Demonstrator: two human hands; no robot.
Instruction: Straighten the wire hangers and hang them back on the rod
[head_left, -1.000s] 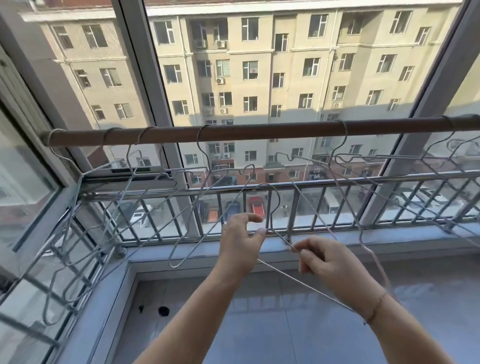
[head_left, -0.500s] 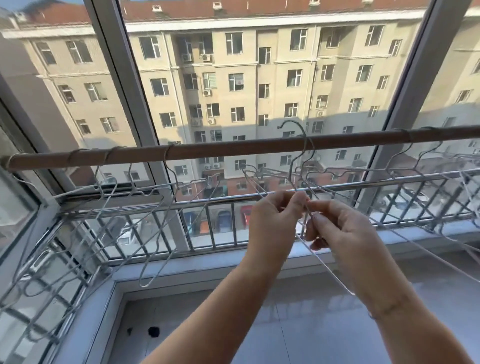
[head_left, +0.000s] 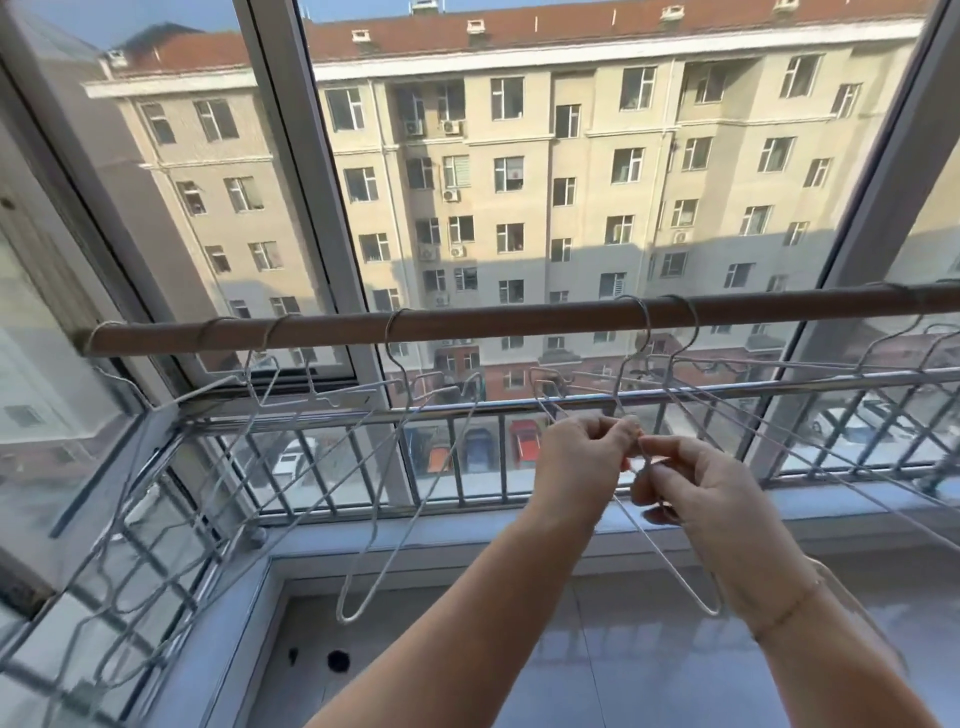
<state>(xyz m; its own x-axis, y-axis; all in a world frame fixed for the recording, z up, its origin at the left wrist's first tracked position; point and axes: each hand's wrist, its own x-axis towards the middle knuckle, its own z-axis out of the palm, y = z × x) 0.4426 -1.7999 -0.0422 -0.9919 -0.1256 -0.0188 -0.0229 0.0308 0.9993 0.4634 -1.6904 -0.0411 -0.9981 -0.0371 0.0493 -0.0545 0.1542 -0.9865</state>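
A brown rod (head_left: 519, 318) runs across the window at mid height. Several white wire hangers hang on it by their hooks. One wire hanger (head_left: 670, 558) has its hook over the rod right of centre and slopes down toward me. My left hand (head_left: 579, 457) pinches its wire just below the hook's neck. My right hand (head_left: 691, 488) pinches the same wire right beside it, fingers curled. Another hanger (head_left: 395, 499) dangles tilted from the rod left of centre.
A metal railing (head_left: 467, 410) and window grille stand right behind the rod. More hangers (head_left: 260, 384) crowd the rod's left end and others (head_left: 893, 348) the right end. A grey sill (head_left: 415, 535) and tiled ledge with a dark drain hole (head_left: 338, 660) lie below.
Both hands have lifted the hanger from waist height up toward the rod, and its hook now sits over the rod. My view has tilted upward.
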